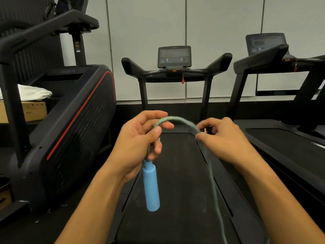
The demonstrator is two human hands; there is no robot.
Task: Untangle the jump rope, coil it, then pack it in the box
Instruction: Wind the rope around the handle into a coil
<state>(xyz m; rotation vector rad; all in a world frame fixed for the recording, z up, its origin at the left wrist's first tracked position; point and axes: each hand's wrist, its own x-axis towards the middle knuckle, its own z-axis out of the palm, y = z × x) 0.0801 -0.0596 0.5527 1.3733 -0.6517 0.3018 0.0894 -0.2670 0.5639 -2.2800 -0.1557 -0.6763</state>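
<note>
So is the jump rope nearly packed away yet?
Not yet. No finished coil shows. The left hand holds the rope just above the blue handle, which dangles. The right hand pinches the rope further along, making one arch; the rest trails down out of view. Coiling and packing remain. A cardboard box sits far left, untouched.

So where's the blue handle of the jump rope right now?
The blue handle hangs low in the middle of the head view, just below the left hand, above the treadmill belt.
</note>
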